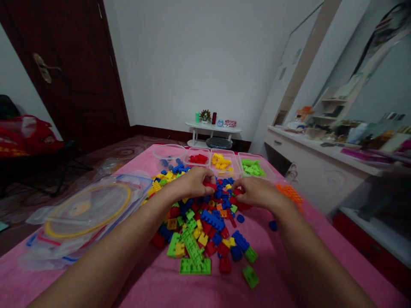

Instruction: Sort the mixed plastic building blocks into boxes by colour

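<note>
Over the far part of a mixed heap of toy building bricks (pixel 213 220), my left hand (pixel 196 182) has its fingers closed on a red brick (pixel 210 185). My right hand (pixel 253 191) reaches the heap's right side, fingers curled at another red brick (pixel 237 192), partly hidden by them. Behind the hands stand clear plastic boxes: one with red bricks (pixel 198 158), one with yellow bricks (pixel 221 162), one with green bricks (pixel 253 167). Blue bricks (pixel 167 162) show in or behind a round clear tub (pixel 169 150) at the left.
Clear lids (pixel 86 209) with coloured rims lie stacked on the pink cloth (pixel 144 286) at left. Orange bricks (pixel 289 194) lie beyond my right forearm. A loose green brick (pixel 250 276) is near the front. A white dresser (pixel 302 154) stands at right, a low white table (pixel 212 127) behind.
</note>
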Tool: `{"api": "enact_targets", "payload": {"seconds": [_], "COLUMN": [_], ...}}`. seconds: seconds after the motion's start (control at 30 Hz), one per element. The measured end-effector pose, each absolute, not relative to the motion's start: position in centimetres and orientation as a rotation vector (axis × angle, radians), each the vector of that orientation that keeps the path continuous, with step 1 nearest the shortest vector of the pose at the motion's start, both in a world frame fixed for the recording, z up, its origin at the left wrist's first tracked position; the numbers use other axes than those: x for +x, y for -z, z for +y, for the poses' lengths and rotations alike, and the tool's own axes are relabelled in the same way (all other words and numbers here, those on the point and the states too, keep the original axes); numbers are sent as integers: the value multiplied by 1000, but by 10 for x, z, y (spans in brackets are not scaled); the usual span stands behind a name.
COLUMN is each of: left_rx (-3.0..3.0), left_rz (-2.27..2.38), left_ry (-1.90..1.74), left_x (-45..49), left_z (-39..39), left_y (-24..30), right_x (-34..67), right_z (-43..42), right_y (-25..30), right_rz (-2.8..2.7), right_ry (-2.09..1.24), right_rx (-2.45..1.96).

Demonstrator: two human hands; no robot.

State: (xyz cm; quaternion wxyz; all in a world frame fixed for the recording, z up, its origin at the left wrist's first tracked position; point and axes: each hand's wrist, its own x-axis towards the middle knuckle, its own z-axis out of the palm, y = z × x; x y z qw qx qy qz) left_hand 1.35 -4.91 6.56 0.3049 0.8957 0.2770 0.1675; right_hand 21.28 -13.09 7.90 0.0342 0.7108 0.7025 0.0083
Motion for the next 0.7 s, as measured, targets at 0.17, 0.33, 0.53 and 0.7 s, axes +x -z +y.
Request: {"api": "enact_targets", "payload": {"seconds": [0.17, 0.33, 0.53, 0.7], "left_rx": [1606, 945, 657, 644], "left_rz": [733, 608, 513, 451], "left_ry": [-629, -735, -616, -555], "left_x": [23, 29, 35, 38], "left_z": [-52, -51, -53, -59], "left_y": [-65, -66, -58, -55], "right_x": [210, 207, 182, 170], "right_z": [-121, -120, -124, -122], "right_y": [-55, -65, -87, -80], "right_rz": [2122, 2271, 2808, 3163], "right_ry": [18, -90, -103, 431], "right_rx": [2169, 2292, 2645, 2626]}}
